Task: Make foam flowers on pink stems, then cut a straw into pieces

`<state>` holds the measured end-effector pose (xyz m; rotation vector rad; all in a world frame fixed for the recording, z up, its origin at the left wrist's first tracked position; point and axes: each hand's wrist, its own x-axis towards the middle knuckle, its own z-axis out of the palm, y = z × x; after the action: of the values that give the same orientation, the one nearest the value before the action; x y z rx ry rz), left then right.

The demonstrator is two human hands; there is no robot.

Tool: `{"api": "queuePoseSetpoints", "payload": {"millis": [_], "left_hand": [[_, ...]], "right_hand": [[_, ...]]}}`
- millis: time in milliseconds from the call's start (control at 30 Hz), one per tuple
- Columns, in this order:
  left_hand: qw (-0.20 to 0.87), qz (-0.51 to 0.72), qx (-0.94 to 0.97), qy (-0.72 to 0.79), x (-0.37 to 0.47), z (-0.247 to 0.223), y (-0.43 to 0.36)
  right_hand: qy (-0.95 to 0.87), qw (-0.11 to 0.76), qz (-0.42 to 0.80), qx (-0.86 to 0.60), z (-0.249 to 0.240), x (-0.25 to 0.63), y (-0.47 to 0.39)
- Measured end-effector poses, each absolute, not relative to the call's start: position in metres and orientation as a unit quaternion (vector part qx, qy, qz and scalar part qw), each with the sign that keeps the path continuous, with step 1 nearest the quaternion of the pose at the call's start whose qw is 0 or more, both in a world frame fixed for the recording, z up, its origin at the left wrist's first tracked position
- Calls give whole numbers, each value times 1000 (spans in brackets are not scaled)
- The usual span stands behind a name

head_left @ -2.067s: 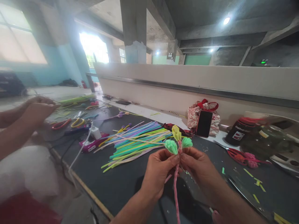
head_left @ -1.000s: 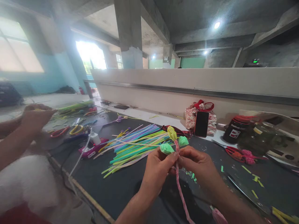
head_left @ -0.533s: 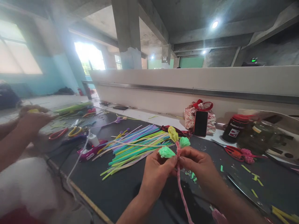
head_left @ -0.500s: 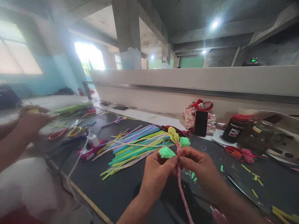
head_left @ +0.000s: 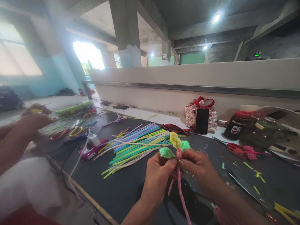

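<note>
While the left hand (head_left: 156, 176) pinches the pink twisted stem (head_left: 182, 200) from one side, the right hand (head_left: 198, 164) grips it from the other, thumbs nearly meeting just below the buds. Yellow bud (head_left: 175, 140) upright above the thumbs, tipped slightly left; one green bud (head_left: 166, 152) juts out over the left hand's fingers, a second green bud (head_left: 185, 145) sits just above the right hand's. Lower stem hangs below both hands. Beyond the left hand, to its left: pile of coloured pipe cleaners (head_left: 138, 148), fanned across the dark tabletop (head_left: 117, 192). Farther left, a magenta device (head_left: 92, 152); well past it, a co-worker's hands (head_left: 38, 120), blurred, something yellow between them. Beyond the right hand: smartphone (head_left: 202, 121) leaning on a red-patterned bag (head_left: 190, 111). To that hand's right: red-handled scissors (head_left: 235, 150), touching a pink flower (head_left: 250, 152), yellow scraps (head_left: 258, 173) nearer.
</note>
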<state>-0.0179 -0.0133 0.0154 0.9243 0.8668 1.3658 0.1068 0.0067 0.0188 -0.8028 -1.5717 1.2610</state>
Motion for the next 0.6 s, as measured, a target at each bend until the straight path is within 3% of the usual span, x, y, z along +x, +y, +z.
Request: {"api": "queuePoseSetpoints", "payload": {"millis": [367, 600], "left_hand": [[676, 570, 350, 308, -17, 12, -10], [660, 567, 363, 334, -22, 9, -12]], "right_hand": [[-485, 499, 606, -386, 20, 102, 14], [-530, 477, 598, -366, 17, 108, 13]]}}
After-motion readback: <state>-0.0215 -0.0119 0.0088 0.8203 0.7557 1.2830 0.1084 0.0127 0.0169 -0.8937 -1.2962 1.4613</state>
